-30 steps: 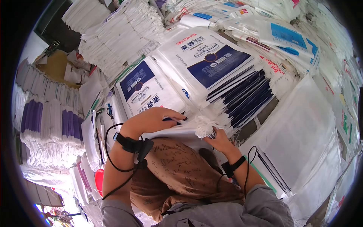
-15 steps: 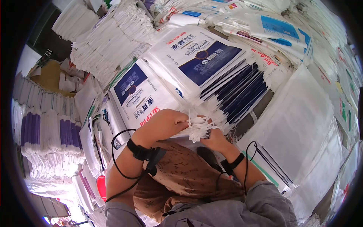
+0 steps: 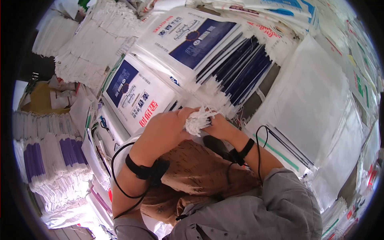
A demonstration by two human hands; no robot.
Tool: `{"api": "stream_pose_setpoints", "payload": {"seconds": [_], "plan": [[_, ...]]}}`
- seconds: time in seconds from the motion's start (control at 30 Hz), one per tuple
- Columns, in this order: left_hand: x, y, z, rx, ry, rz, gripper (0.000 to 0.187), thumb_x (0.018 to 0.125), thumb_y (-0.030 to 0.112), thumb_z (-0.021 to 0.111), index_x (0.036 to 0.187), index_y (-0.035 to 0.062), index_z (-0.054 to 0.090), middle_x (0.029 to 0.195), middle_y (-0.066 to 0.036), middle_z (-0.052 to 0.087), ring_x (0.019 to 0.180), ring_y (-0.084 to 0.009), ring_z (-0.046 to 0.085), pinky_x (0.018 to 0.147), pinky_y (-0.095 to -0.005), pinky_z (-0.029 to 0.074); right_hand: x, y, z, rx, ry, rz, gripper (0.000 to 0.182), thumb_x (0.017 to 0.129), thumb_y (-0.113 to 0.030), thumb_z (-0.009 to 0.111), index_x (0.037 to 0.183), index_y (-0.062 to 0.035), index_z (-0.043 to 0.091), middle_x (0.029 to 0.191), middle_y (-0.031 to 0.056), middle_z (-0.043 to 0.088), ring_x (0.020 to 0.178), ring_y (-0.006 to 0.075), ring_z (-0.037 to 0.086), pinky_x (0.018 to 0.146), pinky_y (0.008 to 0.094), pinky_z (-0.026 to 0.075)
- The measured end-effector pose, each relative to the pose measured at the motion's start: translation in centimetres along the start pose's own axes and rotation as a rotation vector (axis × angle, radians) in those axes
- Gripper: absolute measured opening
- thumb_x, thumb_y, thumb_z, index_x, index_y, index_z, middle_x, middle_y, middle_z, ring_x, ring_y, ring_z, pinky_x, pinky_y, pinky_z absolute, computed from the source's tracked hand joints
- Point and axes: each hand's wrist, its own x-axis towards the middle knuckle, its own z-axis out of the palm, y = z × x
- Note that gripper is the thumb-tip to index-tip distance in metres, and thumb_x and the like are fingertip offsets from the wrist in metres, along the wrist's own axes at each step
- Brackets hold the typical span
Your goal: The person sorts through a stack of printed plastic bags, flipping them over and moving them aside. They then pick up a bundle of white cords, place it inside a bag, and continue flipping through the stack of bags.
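Note:
Both my hands are closed around a bunch of frayed white woven-sack edges (image 3: 198, 121) in front of my knees. My left hand (image 3: 176, 122) grips it from the left, and my right hand (image 3: 222, 127) from the right, with its fingertips partly hidden. Just beyond lies a stack of printed white woven sacks (image 3: 160, 50), with a dark blue panel and red lettering. Its fanned dark blue edges (image 3: 246, 74) face right. Nearer on the left is another pile of the same printed sacks (image 3: 134, 96). How the held bunch joins the stack cannot be made out.
Blue-handled scissors (image 3: 105, 124) hang or lie left of the printed pile. Tall bundles of white sacks (image 3: 94, 44) rise at the back left, and purple-striped bundles (image 3: 52, 158) at the far left. Large plain white sheets (image 3: 304, 96) lie on the right.
The stacks have shifted up and left in the picture as the view moved. My hands have drawn the frayed bunch slightly closer to my body, and it looks more tightly gathered.

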Motion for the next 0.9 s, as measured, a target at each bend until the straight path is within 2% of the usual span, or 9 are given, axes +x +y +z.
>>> {"api": "stream_pose_setpoints", "payload": {"seconds": [0.07,0.2,0.27,0.43,0.5,0.63,0.7,0.83,0.9], "plan": [[0.7,-0.5,0.7,0.127,0.008,-0.104,0.032,0.078,0.018,0.069,0.109,0.0108,0.063,0.086,-0.015,0.067,0.083,-0.0364,0.065,0.072,-0.0430,0.050,0.0,0.2,-0.1,0.024,-0.010,-0.001,0.045,0.074,-0.012,0.079,0.115,-0.0038,0.061,0.106,0.0167,0.065,0.098,0.0342,0.064,0.084,0.0380,0.051],[0.7,-2.4,0.6,0.129,0.018,-0.078,0.023,0.078,0.018,0.069,0.100,0.0089,0.066,0.081,-0.016,0.066,0.080,-0.0382,0.063,0.068,-0.0438,0.050,-0.1,0.3,-0.4,0.057,-0.072,0.074,0.052,0.076,-0.016,0.078,0.124,-0.0056,0.059,0.109,0.0172,0.065,0.102,0.0343,0.063,0.088,0.0387,0.050],[0.1,-3.3,0.4,0.113,0.147,-0.088,0.021,0.076,0.017,0.071,0.094,0.0070,0.068,0.080,-0.018,0.065,0.079,-0.0399,0.063,0.067,-0.0422,0.050,-0.8,4.8,0.3,-0.056,-0.074,0.065,0.048,0.077,-0.016,0.077,0.121,-0.0057,0.060,0.110,0.0168,0.065,0.102,0.0346,0.063,0.088,0.0394,0.050],[-1.4,-2.1,-2.3,0.039,0.073,-0.166,0.032,0.067,0.016,0.077,0.096,0.0071,0.069,0.085,-0.018,0.067,0.081,-0.0397,0.064,0.069,-0.0382,0.051,-3.2,13.5,0.9,-0.195,-0.188,0.191,0.036,0.075,-0.013,0.075,0.109,-0.0061,0.064,0.107,0.0159,0.065,0.101,0.0366,0.061,0.086,0.0418,0.049],[-1.5,-1.4,-2.1,-0.046,0.061,-0.223,0.033,0.066,0.016,0.078,0.096,0.0071,0.069,0.085,-0.018,0.067,0.081,-0.0388,0.065,0.069,-0.0383,0.051,-3.4,15.9,1.6,-0.176,-0.035,0.130,0.028,0.076,-0.013,0.072,0.102,-0.0069,0.065,0.101,0.0155,0.065,0.096,0.0383,0.061,0.084,0.0426,0.049],[-0.1,-1.8,0.5,0.125,0.026,-0.108,0.029,0.076,0.017,0.072,0.105,0.0129,0.068,0.088,-0.013,0.069,0.081,-0.0330,0.067,0.070,-0.0371,0.052,-4.6,21.9,2.9,-0.256,0.010,0.067,0.029,0.074,-0.013,0.073,0.102,-0.0072,0.065,0.098,0.0152,0.065,0.095,0.0380,0.061,0.083,0.0429,0.049],[0.6,-1.7,-0.1,0.062,0.066,-0.073,0.035,0.077,0.020,0.073,0.110,0.0139,0.066,0.092,-0.012,0.070,0.084,-0.0333,0.067,0.071,-0.0379,0.052,-4.4,22.1,3.1,-0.203,-0.039,0.201,0.027,0.074,-0.007,0.074,0.100,-0.0032,0.066,0.097,0.0165,0.067,0.096,0.0328,0.064,0.086,0.0386,0.049],[1.0,-0.9,-1.2,-0.019,0.005,-0.181,0.040,0.076,0.021,0.075,0.113,0.0120,0.064,0.095,-0.014,0.070,0.089,-0.0350,0.067,0.074,-0.0389,0.052,-4.9,23.4,2.9,-0.060,-0.062,0.331,0.035,0.074,-0.008,0.076,0.107,-0.0046,0.066,0.100,0.0144,0.069,0.101,0.0280,0.064,0.089,0.0364,0.049],[0.9,-0.8,-1.2,-0.028,0.001,-0.194,0.042,0.076,0.019,0.076,0.115,0.0105,0.063,0.097,-0.016,0.070,0.092,-0.0366,0.066,0.077,-0.0387,0.052,-5.5,25.6,3.2,-0.142,-0.219,0.330,0.051,0.071,-0.016,0.078,0.118,-0.0079,0.061,0.112,0.0187,0.064,0.108,0.0385,0.060,0.094,0.0405,0.048]]}}
